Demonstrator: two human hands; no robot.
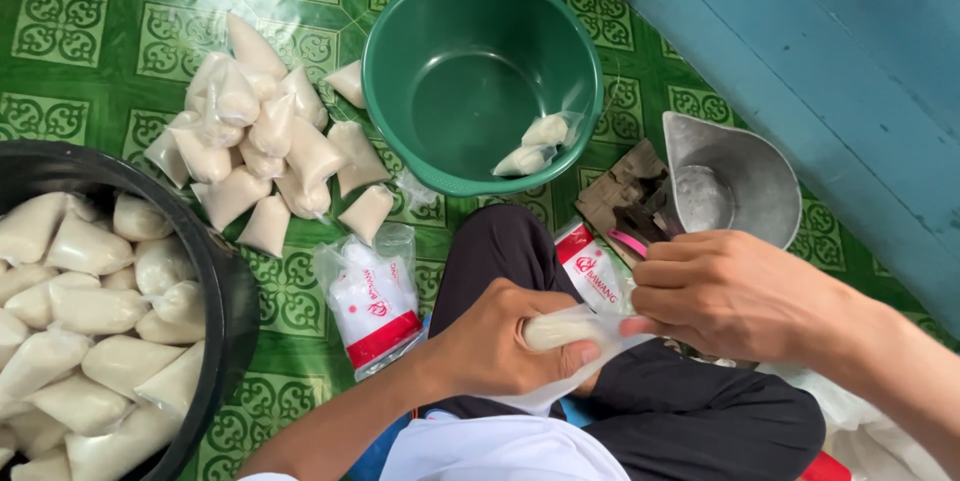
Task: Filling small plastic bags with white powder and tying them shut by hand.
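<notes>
Fingers of both hands are closed on a small filled plastic pouch held over the lap.

The pouch's white bulge is wrapped by the left hand, while its open top is pinched by the right hand. Just beyond, two red-and-white packets are laid on the green patterned floor. A black tub of filled pouches is seen at left, a loose heap of pouches farther out. Two pouches are held in a green basin; a metal scoop is beside it.
</notes>
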